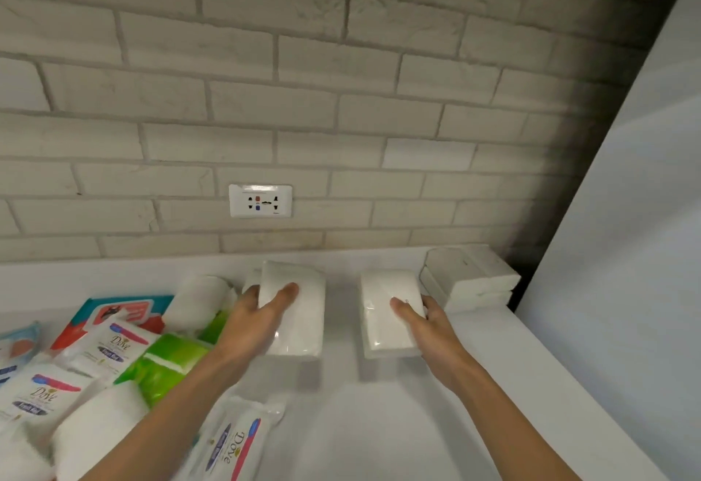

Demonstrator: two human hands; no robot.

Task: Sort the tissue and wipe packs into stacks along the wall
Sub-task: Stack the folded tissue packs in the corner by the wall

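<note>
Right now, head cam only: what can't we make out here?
Head view, pile of packs at left: cut off by left and bottom edges, count unknown.
Red and teal pack: mostly covered by Dove packs, print unreadable.
Stack by the wall: blurred, layers uncountable, label too small.
Left hand on left white pack, right hand on right white pack: far-side fingers hidden by the packs.

You face a whitewashed brick wall (303, 63) filling the upper two thirds of the frame. A white socket plate (260, 201) sits low on it, just left of centre. Below runs a white countertop (379, 423). Along the right edge a smooth pale panel (626, 215) rises, with dark shadow where it meets the brick.
</note>
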